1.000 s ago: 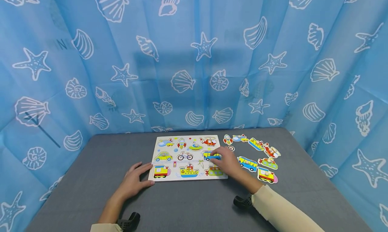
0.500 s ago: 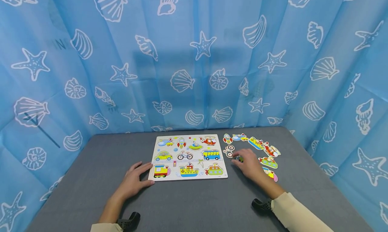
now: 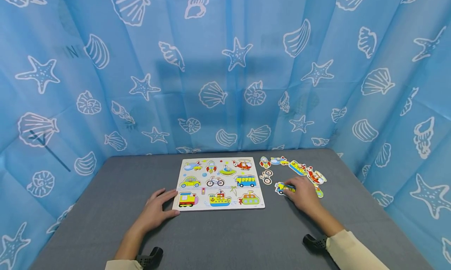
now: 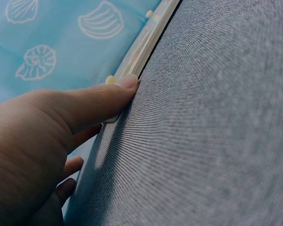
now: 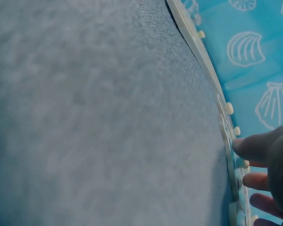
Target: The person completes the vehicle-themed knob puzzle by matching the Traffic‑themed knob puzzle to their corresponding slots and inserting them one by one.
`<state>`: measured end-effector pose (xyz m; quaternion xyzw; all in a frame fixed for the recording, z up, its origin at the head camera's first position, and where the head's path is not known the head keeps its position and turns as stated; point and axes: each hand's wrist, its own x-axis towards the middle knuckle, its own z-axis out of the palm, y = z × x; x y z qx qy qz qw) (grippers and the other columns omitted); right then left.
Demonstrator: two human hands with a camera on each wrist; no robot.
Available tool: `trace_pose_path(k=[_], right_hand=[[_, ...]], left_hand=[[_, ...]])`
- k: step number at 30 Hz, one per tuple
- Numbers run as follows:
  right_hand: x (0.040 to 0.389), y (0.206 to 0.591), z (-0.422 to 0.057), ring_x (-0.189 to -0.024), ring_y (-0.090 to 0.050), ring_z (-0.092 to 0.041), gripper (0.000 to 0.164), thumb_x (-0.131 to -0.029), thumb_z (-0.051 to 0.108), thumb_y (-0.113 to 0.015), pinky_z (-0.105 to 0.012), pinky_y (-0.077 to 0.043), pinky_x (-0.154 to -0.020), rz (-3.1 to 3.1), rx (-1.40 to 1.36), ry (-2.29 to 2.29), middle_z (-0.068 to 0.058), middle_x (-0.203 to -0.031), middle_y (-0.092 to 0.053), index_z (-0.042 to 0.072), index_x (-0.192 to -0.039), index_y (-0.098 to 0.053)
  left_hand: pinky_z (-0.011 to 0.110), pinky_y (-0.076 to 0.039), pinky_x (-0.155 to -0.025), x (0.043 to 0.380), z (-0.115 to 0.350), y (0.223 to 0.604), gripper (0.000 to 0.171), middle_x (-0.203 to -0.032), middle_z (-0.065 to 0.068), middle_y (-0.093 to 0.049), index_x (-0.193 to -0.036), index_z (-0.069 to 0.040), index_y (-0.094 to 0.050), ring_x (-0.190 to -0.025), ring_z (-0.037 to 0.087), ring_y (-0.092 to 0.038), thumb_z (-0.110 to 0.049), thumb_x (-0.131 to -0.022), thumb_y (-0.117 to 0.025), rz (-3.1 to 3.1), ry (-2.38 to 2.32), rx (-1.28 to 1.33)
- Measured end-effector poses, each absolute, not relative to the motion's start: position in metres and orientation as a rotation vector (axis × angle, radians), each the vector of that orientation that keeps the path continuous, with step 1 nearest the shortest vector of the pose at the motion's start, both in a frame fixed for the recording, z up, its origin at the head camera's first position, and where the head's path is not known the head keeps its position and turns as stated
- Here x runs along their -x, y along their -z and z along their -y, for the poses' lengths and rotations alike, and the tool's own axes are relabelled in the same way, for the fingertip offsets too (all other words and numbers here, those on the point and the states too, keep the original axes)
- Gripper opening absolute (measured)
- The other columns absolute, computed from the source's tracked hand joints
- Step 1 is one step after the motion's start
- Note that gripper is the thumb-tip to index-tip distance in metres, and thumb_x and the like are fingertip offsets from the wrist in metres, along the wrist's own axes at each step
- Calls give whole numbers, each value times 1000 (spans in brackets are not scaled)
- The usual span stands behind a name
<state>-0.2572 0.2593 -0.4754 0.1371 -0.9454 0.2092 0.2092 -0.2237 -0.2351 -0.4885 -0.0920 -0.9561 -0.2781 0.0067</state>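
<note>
A wooden peg puzzle board [image 3: 218, 189] with printed vehicles lies flat on the grey table. My left hand [image 3: 155, 210] rests at its left edge, index finger and thumb touching the near left corner; in the left wrist view the thumb [image 4: 108, 96] lies along the edge. Right of the board my right hand [image 3: 303, 193] pinches a bus puzzle piece [image 3: 280, 188] from above and partly covers it. In the right wrist view the thumb and fingers [image 5: 256, 181] come down at small pale knobs. The car [image 3: 190, 181] and UFO [image 3: 227, 169] show in the board.
Around the right hand lie a bicycle piece [image 3: 266, 177], a rocket piece [image 3: 265, 162], an airplane piece [image 3: 279, 160], a ship piece [image 3: 297, 167] and a helicopter piece [image 3: 316, 175]. A submarine piece [image 3: 318, 191] is mostly hidden. Behind the table hangs a blue shell-print curtain [image 3: 225, 70].
My right hand has left the board's bus picture and moved right to the bus piece, which now lies turned slightly. The train piece is now covered by the hand. The left hand stays put.
</note>
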Motion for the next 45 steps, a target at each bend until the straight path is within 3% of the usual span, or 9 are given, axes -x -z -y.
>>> trace_pose_path(k=[14,25,45], right_hand=[[253,475,-265,-92,-58,-38,12,-76,17,-80,-56,-42,-77,2676,-307,-547,-9,-86,-69,9,-82,-72],[255,471,-261,-94,-58,-37,12,-80,15,-78,-54,-42,-85,2681,-317,-587,-8,-87,-69,7,-87,-73],[275,466,-216,-84,-59,-27,11,-84,13,-76,-48,-45,-77,2656,-406,-751,-5,-87,-65,6,-90,-70]], left_hand=[[69,-23,-102,224,236,488,72,-144,5,-50,-140,-16,-55,-139,40,-27,-43,-78,-80,2992,874,290],[70,-23,-102,223,235,487,72,-144,4,-50,-140,-16,-55,-139,39,-27,-43,-78,-80,2995,877,284],[70,-24,-101,223,235,487,72,-144,5,-50,-140,-16,-55,-139,40,-27,-42,-78,-80,2997,892,271]])
